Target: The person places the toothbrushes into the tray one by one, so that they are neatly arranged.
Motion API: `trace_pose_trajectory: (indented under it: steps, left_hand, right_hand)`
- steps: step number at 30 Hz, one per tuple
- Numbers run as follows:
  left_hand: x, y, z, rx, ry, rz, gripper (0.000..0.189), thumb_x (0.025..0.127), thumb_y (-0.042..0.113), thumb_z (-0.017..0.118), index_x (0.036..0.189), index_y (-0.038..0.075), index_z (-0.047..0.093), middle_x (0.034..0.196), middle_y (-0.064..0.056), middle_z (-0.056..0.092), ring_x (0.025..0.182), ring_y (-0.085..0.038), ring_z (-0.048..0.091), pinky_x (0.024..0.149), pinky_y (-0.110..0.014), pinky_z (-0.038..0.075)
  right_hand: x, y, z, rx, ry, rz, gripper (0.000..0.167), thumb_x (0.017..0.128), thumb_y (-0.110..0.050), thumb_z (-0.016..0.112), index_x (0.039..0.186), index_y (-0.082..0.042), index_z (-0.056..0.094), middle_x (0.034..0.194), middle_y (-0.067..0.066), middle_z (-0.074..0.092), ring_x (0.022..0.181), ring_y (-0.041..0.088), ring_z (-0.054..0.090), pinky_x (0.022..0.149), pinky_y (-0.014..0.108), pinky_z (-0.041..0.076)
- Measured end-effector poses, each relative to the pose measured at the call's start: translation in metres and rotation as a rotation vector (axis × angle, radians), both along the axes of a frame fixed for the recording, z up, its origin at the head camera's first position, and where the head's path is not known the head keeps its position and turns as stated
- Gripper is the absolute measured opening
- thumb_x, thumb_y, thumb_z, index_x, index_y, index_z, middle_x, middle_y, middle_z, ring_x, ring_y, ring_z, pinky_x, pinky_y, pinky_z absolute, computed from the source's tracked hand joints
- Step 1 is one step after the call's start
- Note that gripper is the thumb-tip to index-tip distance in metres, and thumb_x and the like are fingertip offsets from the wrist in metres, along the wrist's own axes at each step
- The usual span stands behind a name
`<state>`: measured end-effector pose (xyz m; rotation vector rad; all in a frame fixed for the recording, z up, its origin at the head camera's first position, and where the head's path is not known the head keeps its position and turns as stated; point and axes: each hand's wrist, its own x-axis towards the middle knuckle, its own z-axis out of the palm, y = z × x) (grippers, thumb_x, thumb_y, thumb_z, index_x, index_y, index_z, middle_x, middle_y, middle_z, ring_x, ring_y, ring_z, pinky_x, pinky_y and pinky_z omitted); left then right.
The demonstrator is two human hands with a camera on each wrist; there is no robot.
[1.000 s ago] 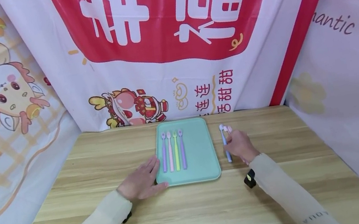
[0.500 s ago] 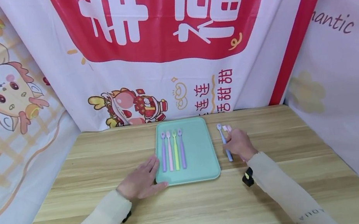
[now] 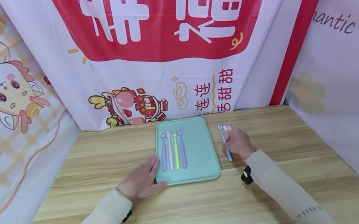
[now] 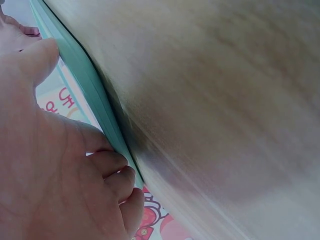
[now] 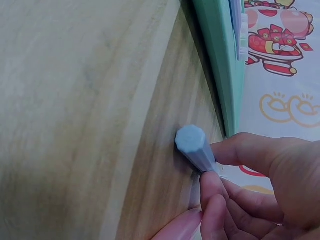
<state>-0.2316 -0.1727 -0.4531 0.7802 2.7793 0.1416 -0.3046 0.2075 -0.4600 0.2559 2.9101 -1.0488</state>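
My right hand [image 3: 238,143] pinches the handle of a blue toothbrush [image 3: 223,136] between thumb and fingers, to the right of the tray. In the right wrist view the blunt end of that blue handle [image 5: 191,139] points at the camera, low over the table. A pink toothbrush [image 3: 228,128] lies beside it, mostly hidden under my hand; its handle [image 5: 180,226] shows at the bottom of the right wrist view. My left hand [image 3: 141,180] rests on the left front corner of the mint green tray [image 3: 200,152], fingers extended along its side and thumb at the front rim.
On the tray's left half lie toothbrushes side by side, heads away from me: a purple one [image 3: 163,153], a pink one [image 3: 170,152], a yellow-green one [image 3: 176,151] and another purple one [image 3: 182,150]. Wooden table [image 3: 196,215] surrounds the tray; a printed cloth [image 3: 165,67] hangs behind.
The blue toothbrush has shifted slightly, its head tipping a little to the left, still in my right hand. My left hand and the tray stay put.
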Motion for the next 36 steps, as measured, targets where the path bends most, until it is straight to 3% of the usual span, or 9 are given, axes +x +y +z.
trace_pose_trajectory:
  steps: [8, 14, 20, 27, 36]
  left_hand:
    - [0.001, 0.0, -0.001, -0.005, 0.004, 0.002, 0.095, 0.104, 0.064, 0.051, 0.164, -0.005, 0.026, 0.175, -0.024, 0.021, 0.163, -0.039, 0.024, 0.132, -0.055, 0.028]
    - [0.0, -0.001, -0.003, -0.01, 0.009, 0.0, 0.096, 0.104, 0.065, 0.051, 0.164, -0.005, 0.027, 0.175, -0.024, 0.021, 0.163, -0.039, 0.025, 0.132, -0.055, 0.029]
    - [0.0, -0.001, -0.002, -0.006, 0.01, 0.005, 0.097, 0.103, 0.065, 0.052, 0.164, -0.004, 0.027, 0.175, -0.023, 0.022, 0.163, -0.039, 0.025, 0.131, -0.055, 0.03]
    - [0.0, -0.001, -0.002, -0.002, 0.014, 0.001, 0.096, 0.103, 0.065, 0.052, 0.164, -0.005, 0.027, 0.175, -0.023, 0.021, 0.163, -0.039, 0.025, 0.131, -0.055, 0.03]
    - [0.001, -0.002, -0.002, -0.003, 0.009, 0.004, 0.096, 0.103, 0.065, 0.052, 0.164, -0.005, 0.026, 0.175, -0.023, 0.021, 0.163, -0.039, 0.025, 0.132, -0.055, 0.029]
  right_hand:
    - [0.001, -0.001, -0.001, -0.01, 0.02, -0.011, 0.007, 0.078, -0.002, 0.084, 0.082, -0.004, 0.079, 0.093, 0.012, 0.075, 0.077, 0.02, 0.065, 0.057, 0.025, 0.055]
    - [0.002, 0.001, -0.003, -0.025, 0.02, -0.034, 0.014, 0.08, -0.002, 0.083, 0.093, -0.002, 0.079, 0.1, 0.016, 0.076, 0.071, 0.017, 0.068, 0.054, 0.024, 0.057]
    - [0.005, 0.005, -0.003, -0.044, 0.102, -0.024, 0.015, 0.077, -0.001, 0.083, 0.091, -0.001, 0.079, 0.101, 0.019, 0.076, 0.076, 0.021, 0.069, 0.056, 0.024, 0.06]
    - [0.011, 0.01, 0.0, -0.065, 0.176, 0.019, 0.015, 0.081, -0.004, 0.08, 0.095, 0.0, 0.078, 0.092, 0.018, 0.077, 0.04, 0.016, 0.058, 0.038, 0.034, 0.053]
    - [0.022, 0.012, 0.005, -0.084, 0.215, 0.074, 0.014, 0.088, -0.008, 0.082, 0.1, -0.004, 0.075, 0.094, 0.016, 0.078, 0.041, 0.018, 0.058, 0.036, 0.035, 0.051]
